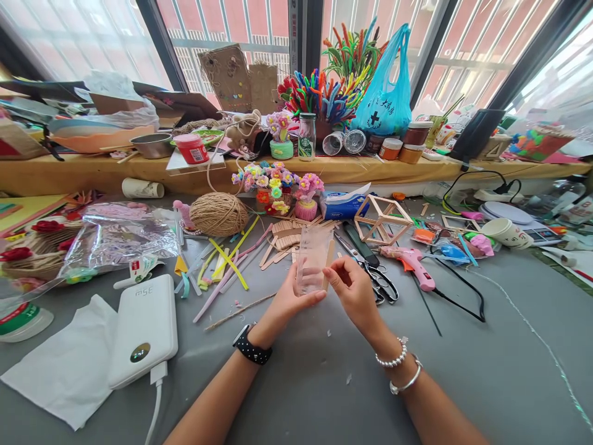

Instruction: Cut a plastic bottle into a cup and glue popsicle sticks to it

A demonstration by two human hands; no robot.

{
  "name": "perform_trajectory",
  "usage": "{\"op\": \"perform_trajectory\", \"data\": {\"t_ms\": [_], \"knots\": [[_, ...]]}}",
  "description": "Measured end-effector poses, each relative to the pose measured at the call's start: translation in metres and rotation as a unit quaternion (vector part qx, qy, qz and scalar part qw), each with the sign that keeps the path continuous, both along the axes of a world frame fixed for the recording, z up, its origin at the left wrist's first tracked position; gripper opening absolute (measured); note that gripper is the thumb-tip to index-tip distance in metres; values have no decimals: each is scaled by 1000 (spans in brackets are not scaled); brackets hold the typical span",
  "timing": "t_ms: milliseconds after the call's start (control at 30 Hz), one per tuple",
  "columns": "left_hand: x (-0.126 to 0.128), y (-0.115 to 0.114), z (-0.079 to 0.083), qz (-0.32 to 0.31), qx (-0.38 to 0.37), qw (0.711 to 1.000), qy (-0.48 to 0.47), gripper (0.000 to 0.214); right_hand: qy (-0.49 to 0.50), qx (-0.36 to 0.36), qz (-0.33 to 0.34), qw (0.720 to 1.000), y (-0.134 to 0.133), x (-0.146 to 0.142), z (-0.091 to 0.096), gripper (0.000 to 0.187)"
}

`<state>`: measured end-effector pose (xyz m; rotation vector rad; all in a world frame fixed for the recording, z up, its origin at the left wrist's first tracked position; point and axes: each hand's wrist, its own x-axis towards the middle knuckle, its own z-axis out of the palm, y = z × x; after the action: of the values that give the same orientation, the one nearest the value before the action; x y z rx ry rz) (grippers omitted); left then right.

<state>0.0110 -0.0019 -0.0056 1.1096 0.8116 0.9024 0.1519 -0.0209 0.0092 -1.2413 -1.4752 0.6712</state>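
Note:
My left hand (288, 298) is wrapped round the lower part of a clear plastic cup (313, 256), holding it upright above the grey table (463, 371). My right hand (353, 289) pinches a flat wooden craft stick (329, 258) that stands against the cup's right side. A black watch sits on my left wrist, bead bracelets on my right. Behind the cup lies a loose pile of wooden craft sticks (283, 238). Black-handled scissors (375, 272) lie just right of my right hand.
A pink glue gun (412, 262) with a black cord, a wooden stick cube (382, 219), a twine ball (218, 214), pipe-cleaner flower pots (278, 185), a white power bank (143, 327), a tissue (69, 371) and coloured strips (227, 262) crowd the table. A cluttered shelf (115, 170) runs behind.

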Motion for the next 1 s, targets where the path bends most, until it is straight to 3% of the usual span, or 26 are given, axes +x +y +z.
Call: {"op": "perform_trajectory", "data": {"t_ms": [233, 367, 433, 533, 633, 1000], "knots": [[1, -3, 6, 2, 20, 999, 32, 81, -47, 24, -1, 999, -1, 0, -1, 23], [0, -3, 6, 2, 11, 1000, 28, 83, 5, 1, -25, 1000, 0, -1, -3, 24], [0, -3, 6, -4, 2, 1000, 20, 82, 47, -14, -36, 998, 2, -1, -6, 34], [0, -2, 6, -17, 8, 1000, 7, 81, 111, -42, 5, 993, 6, 0, -9, 54], [0, -2, 4, -21, 27, 999, 2, 80, 168, -71, 67, 981, 7, -2, -10, 63], [-1, -2, 1, -18, 26, 1000, -4, 80, 188, -74, 80, 976, 6, -3, -9, 62]]}}
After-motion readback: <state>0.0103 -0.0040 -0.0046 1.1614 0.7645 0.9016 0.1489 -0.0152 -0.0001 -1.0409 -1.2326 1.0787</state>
